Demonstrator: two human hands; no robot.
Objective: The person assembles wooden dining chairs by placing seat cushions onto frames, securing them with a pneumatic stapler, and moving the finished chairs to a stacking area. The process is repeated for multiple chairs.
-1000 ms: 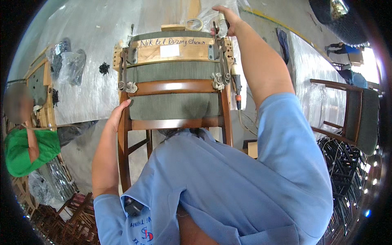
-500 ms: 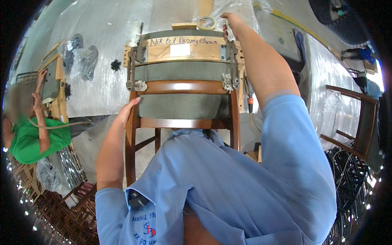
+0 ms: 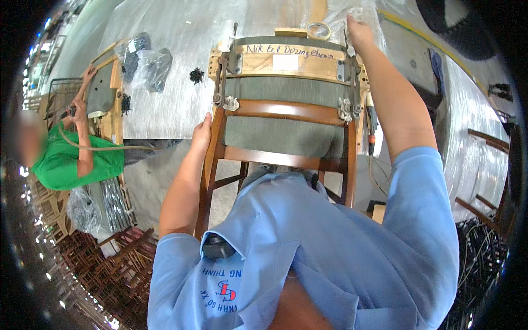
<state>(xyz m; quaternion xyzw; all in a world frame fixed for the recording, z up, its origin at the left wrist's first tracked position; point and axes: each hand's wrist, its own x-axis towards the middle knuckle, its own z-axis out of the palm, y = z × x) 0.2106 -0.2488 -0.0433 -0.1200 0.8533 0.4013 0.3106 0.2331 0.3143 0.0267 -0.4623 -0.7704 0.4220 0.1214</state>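
Observation:
A brown wooden chair (image 3: 286,111) with a grey-green padded back stands in front of me, held in a wooden clamping jig (image 3: 258,65) with metal toggle clamps. My left hand (image 3: 202,133) is closed around the chair's left upright, thumb up; its fingers are mostly hidden behind the wood. At the far right corner of the jig, my right hand (image 3: 360,37) is closed at the dark lever of the right clamp (image 3: 356,91). The left clamp (image 3: 220,82) has its lever upright. Wads of whitish padding sit where both clamps meet the chair.
A film-covered table (image 3: 165,110) lies beyond, bearing a tape roll (image 3: 319,31), a wood block (image 3: 290,32) and black scraps (image 3: 196,76). A tool with an orange tip (image 3: 372,140) hangs right of the chair. At left, a co-worker in green (image 3: 88,159) handles a hose-fed tool.
The chair, jig and table have shifted rightward in view. Both my hands keep their places on the chair and the clamp lever. The co-worker's hands have moved closer together.

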